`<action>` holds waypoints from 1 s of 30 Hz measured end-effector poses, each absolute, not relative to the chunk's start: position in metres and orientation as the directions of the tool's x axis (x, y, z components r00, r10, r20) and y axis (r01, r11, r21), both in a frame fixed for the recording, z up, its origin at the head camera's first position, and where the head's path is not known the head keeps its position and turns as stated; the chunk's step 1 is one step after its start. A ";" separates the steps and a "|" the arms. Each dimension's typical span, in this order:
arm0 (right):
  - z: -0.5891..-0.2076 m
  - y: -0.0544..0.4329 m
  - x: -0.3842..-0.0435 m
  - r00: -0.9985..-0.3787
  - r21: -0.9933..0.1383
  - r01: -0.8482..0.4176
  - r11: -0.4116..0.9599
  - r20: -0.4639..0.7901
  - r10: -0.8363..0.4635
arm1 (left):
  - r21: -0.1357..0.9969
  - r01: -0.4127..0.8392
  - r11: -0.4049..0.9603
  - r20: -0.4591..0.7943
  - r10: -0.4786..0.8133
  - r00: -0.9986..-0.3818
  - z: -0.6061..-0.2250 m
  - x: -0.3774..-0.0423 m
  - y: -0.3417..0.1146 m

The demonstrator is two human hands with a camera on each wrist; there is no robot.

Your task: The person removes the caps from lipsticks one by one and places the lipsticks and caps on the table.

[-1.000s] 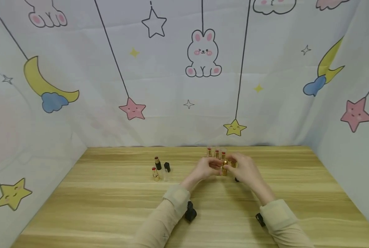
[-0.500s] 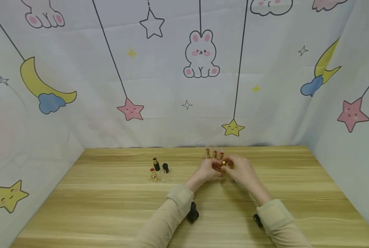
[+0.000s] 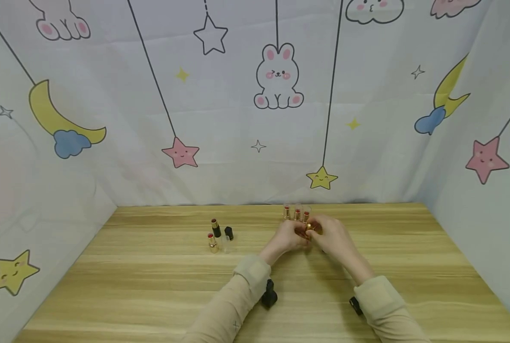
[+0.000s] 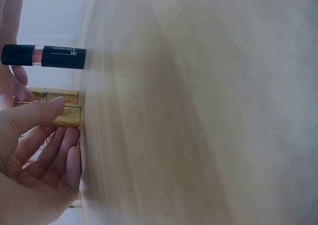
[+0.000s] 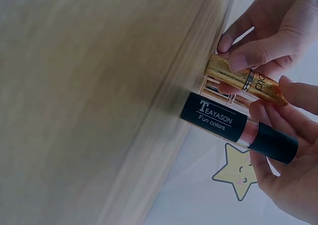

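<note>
In the right wrist view, a gold engraved lipstick tube (image 5: 228, 72) stands with its base at the wooden table. My left hand (image 3: 288, 236) grips its lower part between thumb and fingers. My right hand (image 3: 334, 236) pinches the tube's upper end with thumb and fingertips. Right beside it, a black tube lettered TEAYASON (image 5: 213, 116), with a pinkish band, stands upright near my right fingers. Another gold tube (image 4: 63, 94) shows behind the held one in the left wrist view. From the head view, my hands cover most of these tubes.
Lipsticks with red tips and clear covers (image 3: 287, 212) stand in a row behind my hands. To the left are a black-and-gold lipstick (image 3: 216, 228), a red one on a gold base (image 3: 212, 243), a black cap (image 3: 229, 233) and a clear cap (image 3: 226, 245). Patterned cloth (image 3: 220, 119) hangs behind the table.
Over the last second my left hand has come slightly further round the gold tube, which now shows less in the head view. In the last half second hardly anything has moved.
</note>
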State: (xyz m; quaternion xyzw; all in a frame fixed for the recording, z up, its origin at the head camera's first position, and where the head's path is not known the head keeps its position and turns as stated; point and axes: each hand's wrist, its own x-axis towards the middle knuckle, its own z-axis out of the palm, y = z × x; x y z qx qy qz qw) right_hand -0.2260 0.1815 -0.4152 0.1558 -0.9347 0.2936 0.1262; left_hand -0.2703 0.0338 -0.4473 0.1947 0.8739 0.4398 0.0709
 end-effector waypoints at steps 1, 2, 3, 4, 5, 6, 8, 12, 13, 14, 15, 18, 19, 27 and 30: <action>-0.415 0.181 -0.226 -0.920 -0.512 -0.366 0.777 0.326 -0.218 | 0.798 0.276 0.535 0.047 0.402 -0.914 -0.447 -0.270 0.034; -0.415 0.181 -0.226 -0.920 -0.514 -0.367 0.775 0.326 -0.219 | 0.801 0.273 0.533 0.046 0.400 -0.915 -0.447 -0.270 0.034; -0.415 0.181 -0.226 -0.920 -0.520 -0.367 0.771 0.326 -0.219 | 0.801 0.273 0.533 0.047 0.398 -0.916 -0.447 -0.269 0.034; -0.415 0.181 -0.226 -0.920 -0.522 -0.368 0.769 0.326 -0.218 | 0.802 0.270 0.533 0.046 0.396 -0.917 -0.447 -0.269 0.034; -0.415 0.181 -0.227 -0.920 -0.526 -0.366 0.768 0.326 -0.216 | 0.803 0.270 0.531 0.047 0.396 -0.917 -0.446 -0.269 0.034; -0.415 0.181 -0.227 -0.919 -0.526 -0.370 0.765 0.328 -0.219 | 0.804 0.267 0.530 0.044 0.395 -0.917 -0.446 -0.269 0.034; -0.416 0.181 -0.227 -0.918 -0.527 -0.373 0.764 0.329 -0.221 | 0.806 0.265 0.529 0.042 0.395 -0.918 -0.446 -0.268 0.033; -0.415 0.181 -0.227 -0.917 -0.526 -0.376 0.763 0.328 -0.225 | 0.816 0.254 0.519 0.033 0.397 -0.917 -0.446 -0.268 0.033; -0.415 0.180 -0.227 -0.920 -0.529 -0.370 0.763 0.324 -0.221 | 0.821 0.250 0.514 0.031 0.397 -0.917 -0.446 -0.268 0.033; -0.415 0.181 -0.227 -0.919 -0.530 -0.373 0.762 0.326 -0.223 | 0.824 0.248 0.509 0.030 0.397 -0.917 -0.446 -0.267 0.032; -0.415 0.180 -0.227 -0.921 -0.533 -0.368 0.762 0.324 -0.218 | 0.827 0.245 0.506 0.029 0.398 -0.917 -0.446 -0.267 0.032; -0.416 0.180 -0.227 -0.920 -0.533 -0.369 0.761 0.325 -0.218 | 0.827 0.245 0.506 0.027 0.399 -0.917 -0.446 -0.267 0.032; -0.415 0.180 -0.227 -0.922 -0.535 -0.365 0.762 0.323 -0.214 | 0.824 0.249 0.510 0.030 0.399 -0.917 -0.445 -0.267 0.032; -0.412 0.179 -0.224 -0.928 -0.539 -0.355 0.764 0.305 -0.216 | 0.805 0.248 0.539 0.018 0.396 -0.918 -0.445 -0.265 0.031; -0.411 0.178 -0.223 -0.930 -0.544 -0.350 0.762 0.301 -0.212 | 0.802 0.238 0.548 0.007 0.389 -0.921 -0.445 -0.264 0.031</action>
